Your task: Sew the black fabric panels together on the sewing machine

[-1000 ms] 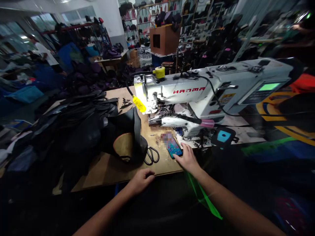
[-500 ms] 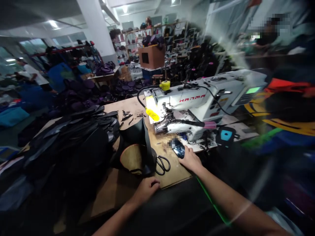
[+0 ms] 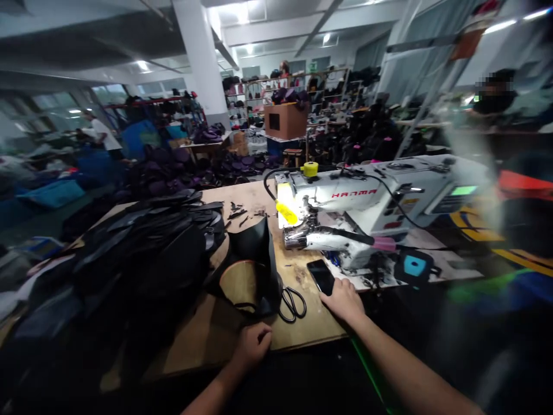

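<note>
Smartphone (image 3: 320, 277) screen gone dark, right hand (image 3: 344, 302) now at its lower corner

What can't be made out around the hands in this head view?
Head view:
- Phone: lower corner hidden by the right hand; dark screen shows nothing readable.
- Scissors: blades hidden behind the black panel.
- Left hand: palm hidden by the back of the hand and curled fingers.
- Pile of black panels: separate pieces lost in shadow.

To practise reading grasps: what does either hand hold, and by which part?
Nothing is gripped. The right hand lies on the plywood table with its fingers at the corner of a black glass smartphone; the left hand rests curled, empty.
</note>
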`<state>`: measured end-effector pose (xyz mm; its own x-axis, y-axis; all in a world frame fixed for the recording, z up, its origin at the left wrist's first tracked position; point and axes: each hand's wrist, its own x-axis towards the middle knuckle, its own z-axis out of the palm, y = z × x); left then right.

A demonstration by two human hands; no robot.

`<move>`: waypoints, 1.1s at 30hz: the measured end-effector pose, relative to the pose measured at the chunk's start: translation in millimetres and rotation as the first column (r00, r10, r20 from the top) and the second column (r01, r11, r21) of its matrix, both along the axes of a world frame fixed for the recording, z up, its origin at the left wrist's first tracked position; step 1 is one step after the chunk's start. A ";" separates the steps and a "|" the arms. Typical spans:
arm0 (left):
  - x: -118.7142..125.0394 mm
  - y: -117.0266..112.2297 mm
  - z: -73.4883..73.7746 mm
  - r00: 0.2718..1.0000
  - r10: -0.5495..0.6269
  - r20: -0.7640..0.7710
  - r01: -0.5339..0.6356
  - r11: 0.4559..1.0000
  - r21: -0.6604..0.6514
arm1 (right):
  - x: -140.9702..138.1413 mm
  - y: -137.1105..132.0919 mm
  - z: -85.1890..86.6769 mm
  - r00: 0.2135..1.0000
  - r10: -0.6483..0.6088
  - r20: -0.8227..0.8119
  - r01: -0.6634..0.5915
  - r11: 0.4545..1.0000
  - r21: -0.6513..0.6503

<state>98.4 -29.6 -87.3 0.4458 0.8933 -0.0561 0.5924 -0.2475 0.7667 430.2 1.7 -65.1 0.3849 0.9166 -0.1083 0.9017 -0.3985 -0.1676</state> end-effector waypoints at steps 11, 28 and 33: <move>33.7 46.7 105.8 0.962 0.201 0.185 -0.257 0.894 0.366 | -2.6 36.0 -6.1 0.999 0.014 -0.030 -0.011 0.995 0.103; 2.6 27.7 58.2 0.995 0.104 0.001 -0.095 0.897 0.432 | -5.0 47.8 -55.5 0.989 0.143 0.044 -0.142 0.803 0.579; -66.7 21.6 82.7 0.971 0.227 0.073 -0.234 0.849 0.474 | -29.9 7.2 -50.4 0.910 0.396 0.126 -0.381 0.674 0.632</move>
<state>31.7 -8.0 -4.6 0.2218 0.8865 0.4062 0.6683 -0.4415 0.5987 400.3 8.9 -115.5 -0.0173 0.8379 0.5456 0.9445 0.1928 -0.2661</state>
